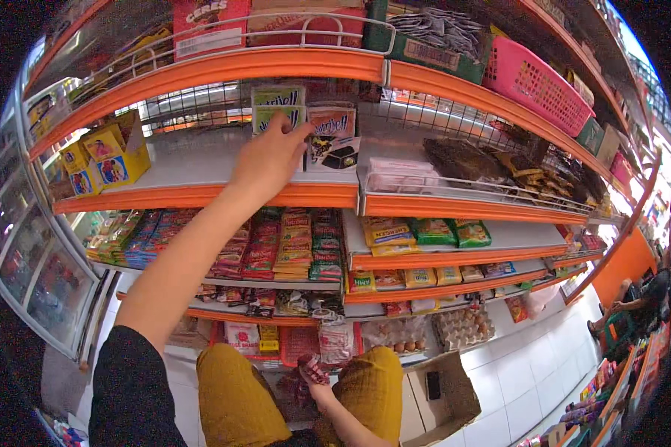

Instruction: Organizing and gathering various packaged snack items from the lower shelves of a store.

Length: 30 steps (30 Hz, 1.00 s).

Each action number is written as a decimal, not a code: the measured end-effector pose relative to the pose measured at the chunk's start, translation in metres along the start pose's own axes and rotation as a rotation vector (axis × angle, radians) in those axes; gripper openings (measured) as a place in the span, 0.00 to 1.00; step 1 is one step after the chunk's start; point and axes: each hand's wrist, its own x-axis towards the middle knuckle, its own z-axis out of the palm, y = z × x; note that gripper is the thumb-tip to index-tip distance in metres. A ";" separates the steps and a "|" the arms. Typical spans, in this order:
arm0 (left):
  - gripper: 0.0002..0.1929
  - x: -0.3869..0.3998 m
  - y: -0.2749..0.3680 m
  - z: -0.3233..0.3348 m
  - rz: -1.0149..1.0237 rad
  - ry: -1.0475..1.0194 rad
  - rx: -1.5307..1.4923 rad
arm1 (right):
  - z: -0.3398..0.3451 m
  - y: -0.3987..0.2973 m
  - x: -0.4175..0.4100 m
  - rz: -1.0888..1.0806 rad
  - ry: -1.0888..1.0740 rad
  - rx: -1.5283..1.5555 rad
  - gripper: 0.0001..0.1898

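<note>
My left hand (271, 156) reaches onto a grey shelf with orange edging, its fingers bent over a green Nutrijell box (264, 118). The hand hides the box's lower part, so whether it grips or only touches it is unclear. Behind stands a second green Nutrijell box (279, 95). Just right of my fingertips is an orange Nutrijell box (335, 122), with a white box picturing something black (334, 154) in front of it. Low between my knees, my right hand (320, 385) holds a bunch of dark red sachets (313, 369).
Yellow display boxes (109, 153) stand on the left of the same shelf. A wire rail (481, 190) fronts the right section. Drink sachets (296, 240) fill the shelf below. On the floor are egg trays (464, 327) and a cardboard box (447, 396) with a phone (434, 385). A person (637, 302) is far right.
</note>
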 end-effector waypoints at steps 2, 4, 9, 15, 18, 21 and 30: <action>0.15 -0.002 -0.003 -0.001 0.009 -0.007 -0.004 | 0.000 -0.002 -0.001 -0.072 -0.002 0.016 0.21; 0.15 -0.003 -0.005 -0.001 0.019 -0.019 -0.012 | 0.000 -0.020 -0.006 -0.138 0.001 0.035 0.20; 0.14 -0.001 -0.010 0.005 0.026 -0.029 0.026 | 0.001 -0.037 -0.011 0.033 -0.042 0.122 0.19; 0.15 -0.004 -0.022 0.005 0.179 0.069 -0.135 | 0.002 -0.037 -0.012 -0.124 -0.019 0.183 0.18; 0.16 -0.020 -0.023 -0.021 0.363 0.200 -0.061 | -0.008 -0.027 -0.013 -0.068 -0.090 0.180 0.22; 0.16 -0.048 -0.077 -0.032 0.297 0.436 0.104 | -0.008 -0.026 -0.006 -0.128 -0.011 0.093 0.21; 0.27 -0.115 -0.241 -0.053 -0.388 0.559 0.665 | -0.001 -0.022 -0.002 0.134 -0.005 0.117 0.29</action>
